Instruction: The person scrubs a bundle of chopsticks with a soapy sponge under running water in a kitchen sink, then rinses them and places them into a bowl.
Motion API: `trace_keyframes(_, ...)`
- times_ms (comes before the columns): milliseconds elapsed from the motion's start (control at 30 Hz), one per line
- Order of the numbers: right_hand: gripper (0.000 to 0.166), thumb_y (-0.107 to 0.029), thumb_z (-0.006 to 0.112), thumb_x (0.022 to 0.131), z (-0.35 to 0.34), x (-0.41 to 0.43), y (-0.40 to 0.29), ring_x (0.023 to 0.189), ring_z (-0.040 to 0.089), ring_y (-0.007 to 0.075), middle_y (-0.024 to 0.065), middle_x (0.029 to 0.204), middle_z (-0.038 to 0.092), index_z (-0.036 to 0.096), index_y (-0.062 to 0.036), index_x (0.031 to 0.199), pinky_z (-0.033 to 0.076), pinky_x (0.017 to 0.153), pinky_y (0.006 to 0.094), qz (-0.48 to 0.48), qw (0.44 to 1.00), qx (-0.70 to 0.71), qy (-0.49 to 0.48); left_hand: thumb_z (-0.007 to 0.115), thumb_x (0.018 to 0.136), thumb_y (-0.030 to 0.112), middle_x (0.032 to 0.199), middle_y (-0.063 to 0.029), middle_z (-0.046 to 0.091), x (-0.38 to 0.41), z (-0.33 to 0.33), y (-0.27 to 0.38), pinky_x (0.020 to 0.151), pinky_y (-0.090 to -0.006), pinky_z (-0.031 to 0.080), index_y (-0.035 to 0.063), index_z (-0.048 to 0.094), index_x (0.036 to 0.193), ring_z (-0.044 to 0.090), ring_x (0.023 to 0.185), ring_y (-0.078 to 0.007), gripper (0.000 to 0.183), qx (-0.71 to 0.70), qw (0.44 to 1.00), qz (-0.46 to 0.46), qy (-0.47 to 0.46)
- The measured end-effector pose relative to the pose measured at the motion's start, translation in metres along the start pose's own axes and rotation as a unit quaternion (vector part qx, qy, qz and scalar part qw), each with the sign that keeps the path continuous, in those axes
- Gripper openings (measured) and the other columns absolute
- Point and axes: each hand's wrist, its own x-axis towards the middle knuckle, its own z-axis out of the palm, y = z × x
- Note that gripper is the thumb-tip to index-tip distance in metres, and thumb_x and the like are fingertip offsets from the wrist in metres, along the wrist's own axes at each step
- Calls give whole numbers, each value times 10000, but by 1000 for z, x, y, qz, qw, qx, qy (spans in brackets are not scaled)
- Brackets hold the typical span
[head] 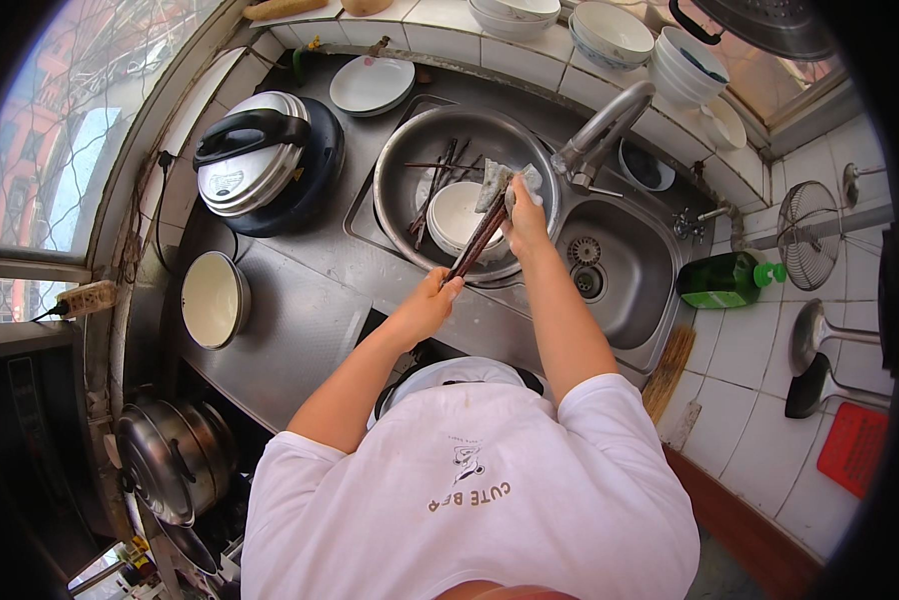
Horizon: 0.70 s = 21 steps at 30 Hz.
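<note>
My left hand (427, 304) is closed round the near end of a bundle of dark brown chopsticks (482, 238), which slants up over the rim of a large steel basin (389, 232). At the bundle's far end, my right hand (526, 214) grips a pale wet cloth (494, 184) against the sticks. Inside the basin, white bowls (453, 210) sit below the bundle, and several loose chopsticks (440, 184) lie to their left. The basin rests over the left part of the sink, beside the faucet (599, 127).
At right are a sink bowl (629, 277) and a green detergent bottle (723, 280). A lidded pressure cooker (251, 161), plates (372, 84) and a cream bowl (213, 300) stand on the left counter. Stacked bowls (612, 34) line the tiled ledge behind. Ladles (809, 337) hang at right.
</note>
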Motion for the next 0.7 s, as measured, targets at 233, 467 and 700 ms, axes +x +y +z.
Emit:
trace_keyframes(233,270,-342,499,874,24,-60,9,765,561,128,12,872,575,526,-106,1002,473,638,288,105,989,47,-91,281,941,355,565,31,336,14,-7,-3,396,-228,228,79,455,953,259,418,-79,326,-135,989,-49,-23)
trace_keyframes(467,197,-322,517,866,17,-82,37,538,497,84,-11,712,538,520,-132,916,312,370,203,87,988,-72,-106,288,932,404,509,47,293,24,7,-8,373,-237,214,64,448,867,251,399,-83,382,-81,994,-68,12)
trace_keyframes(700,257,-254,526,866,29,-61,31,861,508,107,-1,932,561,544,-60,1034,398,749,248,-49,992,-98,-61,409,904,339,545,25,362,25,11,-15,422,-264,267,49,461,773,308,463,-85,323,36,993,74,86)
